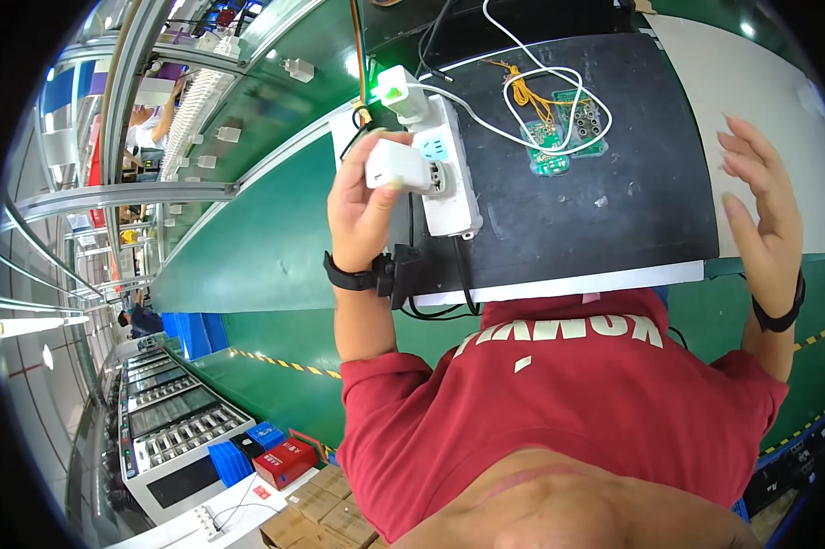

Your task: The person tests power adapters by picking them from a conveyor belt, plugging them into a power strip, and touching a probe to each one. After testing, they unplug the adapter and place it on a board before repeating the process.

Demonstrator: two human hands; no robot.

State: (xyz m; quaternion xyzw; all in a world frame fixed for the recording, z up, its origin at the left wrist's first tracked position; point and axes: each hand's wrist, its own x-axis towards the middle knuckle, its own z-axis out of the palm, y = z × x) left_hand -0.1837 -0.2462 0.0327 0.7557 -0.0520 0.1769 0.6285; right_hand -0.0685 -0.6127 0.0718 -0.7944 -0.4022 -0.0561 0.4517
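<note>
My left hand (pixel 361 203) is closed around a white charger plug (pixel 399 166), which is up against a socket of the white power strip (pixel 451 206). Whether its pins are fully in cannot be seen. Further along the strip sits a second white adapter (pixel 403 94), glowing green at its side. From that adapter a white cable (pixel 491 131) runs in loops over two green circuit boards (pixel 548 151) with a bundle of orange wires (pixel 525 91). Away to the right, my right hand (pixel 762 206) has its fingers apart and holds nothing, over the pale surface beside the black mat.
The black mat (pixel 605 233) covers the bench before me. Left of it runs a green surface (pixel 275 224), then a metal frame (pixel 170 194) and a line with several white adapters (pixel 300 69). Black cords (pixel 463 274) hang near the power strip's close end. Cardboard boxes (pixel 321 512) stand at lower left.
</note>
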